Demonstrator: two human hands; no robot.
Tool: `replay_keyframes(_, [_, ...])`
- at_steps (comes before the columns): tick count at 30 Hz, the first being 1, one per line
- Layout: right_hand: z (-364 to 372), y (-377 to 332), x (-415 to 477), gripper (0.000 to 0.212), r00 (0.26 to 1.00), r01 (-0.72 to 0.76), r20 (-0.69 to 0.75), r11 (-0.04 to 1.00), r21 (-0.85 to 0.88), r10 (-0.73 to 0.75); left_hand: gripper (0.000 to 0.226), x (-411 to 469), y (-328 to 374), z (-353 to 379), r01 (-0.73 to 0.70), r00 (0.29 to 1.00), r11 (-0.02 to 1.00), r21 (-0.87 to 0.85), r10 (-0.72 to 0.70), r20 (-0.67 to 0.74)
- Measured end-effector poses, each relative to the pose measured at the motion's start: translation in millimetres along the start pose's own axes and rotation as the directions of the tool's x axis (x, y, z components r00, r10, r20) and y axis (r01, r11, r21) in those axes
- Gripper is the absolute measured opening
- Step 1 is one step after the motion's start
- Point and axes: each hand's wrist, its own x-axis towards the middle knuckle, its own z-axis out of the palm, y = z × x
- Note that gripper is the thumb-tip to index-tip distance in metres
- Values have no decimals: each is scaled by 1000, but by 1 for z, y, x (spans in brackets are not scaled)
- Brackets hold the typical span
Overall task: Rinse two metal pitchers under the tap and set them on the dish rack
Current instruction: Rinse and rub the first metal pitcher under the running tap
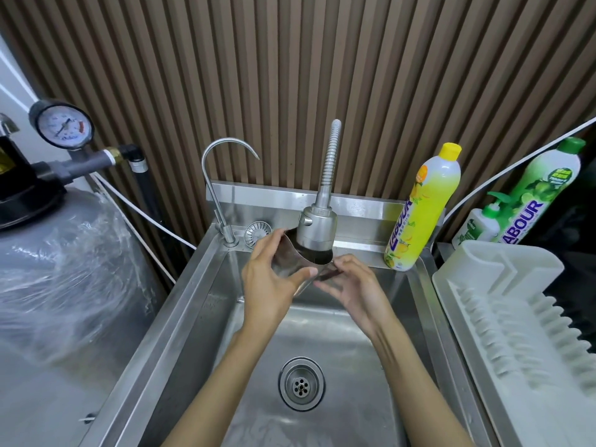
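Observation:
A shiny metal pitcher point(292, 262) is held tilted over the steel sink point(193, 304), its open mouth right under the wide spray head of the tap point(317, 227). My left hand point(274, 282) grips the pitcher's body, thumb across the front. My right hand point(351, 285) holds the pitcher's dark handle side with curled fingers. The white dish rack point(503, 304) stands to the right of the sink with nothing on it. No second pitcher is in view.
A thin gooseneck tap point(222, 175) and a strainer plug point(257, 233) sit at the sink's back left. Yellow point(425, 208) and green point(541, 195) detergent bottles stand at the back right. A grey tank point(61, 279) with a pressure gauge point(63, 126) is on the left. The drain point(301, 383) lies below.

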Motion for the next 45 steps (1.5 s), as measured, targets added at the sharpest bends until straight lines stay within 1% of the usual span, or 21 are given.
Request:
replay_keyframes(3, [4, -1, -3, 16, 999, -24, -40, 990, -137, 18, 74, -6, 2, -4, -8, 998, 995, 104, 15, -65])
replay_keyframes(6, [5, -11, -7, 9, 996, -53, -81, 961, -270, 32, 74, -9, -3, -5, 65, 995, 991, 116, -56, -80])
replay_keyframes(7, [4, -15, -7, 8, 994, -57, -103, 946, -320, 25, 69, -11, -5, -5, 106, 993, 993, 58, -103, -56])
replay_keyframes(9, [5, -25, -9, 13, 990, -50, -143, 895, -443, -16, 61, -12, -8, -7, 261, 965, 947, -189, -251, 75])
replay_keyframes(10, [5, -28, -10, 17, 987, -26, -150, 869, -494, -55, 57, -10, -11, -10, 367, 929, 868, -334, -325, 174])
replay_keyframes(11, [6, -30, -11, 20, 984, 10, -146, 844, -536, -104, 50, -6, -17, -15, 491, 871, 741, -458, -403, 282])
replay_keyframes(12, [6, -31, -11, 23, 980, 56, -126, 816, -575, -156, 45, 1, -23, -18, 621, 783, 568, -541, -473, 403])
replay_keyframes(13, [5, -32, -11, 25, 974, 101, -99, 779, -618, -205, 45, 8, -30, -20, 721, 687, 400, -567, -521, 506])
replay_keyframes(14, [5, -31, -10, 26, 966, 139, -71, 731, -669, -249, 45, 13, -36, -21, 788, 603, 297, -539, -553, 576])
replay_keyframes(17, [7, -30, -9, 25, 948, 216, 23, 591, -777, -317, 39, 15, -53, -7, 902, 429, 251, -352, -612, 664])
replay_keyframes(20, [11, -28, -9, 30, 936, 284, 125, 499, -819, -328, 43, 14, -58, 9, 951, 303, 129, -279, -547, 780])
replay_keyframes(22, [11, -26, -10, 33, 931, 329, 210, 442, -835, -298, 55, 17, -60, 15, 951, 284, 33, -307, -483, 828])
replay_keyframes(24, [6, -23, -9, 32, 929, 356, 272, 410, -840, -250, 58, 19, -64, 18, 944, 291, -12, -329, -435, 852])
replay_keyframes(26, [-1, -21, -6, 26, 932, 355, 291, 385, -852, -217, 59, 17, -70, 19, 946, 308, 44, -321, -430, 849])
replay_keyframes(29, [-14, -17, 0, 26, 960, 278, 248, 343, -897, -128, 55, 11, -79, 19, 941, 339, 197, -276, -508, 792])
replay_keyframes(31, [-21, -9, 0, 28, 981, 181, 192, 427, -886, -17, 43, 6, -80, 21, 914, 390, 325, -243, -541, 745])
replay_keyframes(33, [-26, 2, 0, 32, 997, 65, 74, 482, -874, 0, 36, 2, -82, 26, 866, 457, 459, -199, -564, 688])
replay_keyframes(36, [-29, 17, 5, 62, 988, -143, -154, 505, -851, 21, 37, -6, -85, 31, 819, 520, 542, -186, -566, 640])
replay_keyframes(38, [-31, 22, 9, 81, 974, -226, -194, 526, -820, 117, 46, -9, -83, 32, 773, 561, 612, -166, -538, 630])
replay_keyframes(42, [-28, 17, 13, 88, 977, -180, -95, 507, -843, 189, 73, -8, -81, 27, 666, 662, 728, -160, -479, 576])
replay_keyframes(45, [-20, 11, 10, 79, 997, -42, -12, 391, -920, 78, 79, -5, -79, 27, 592, 715, 793, -146, -433, 549])
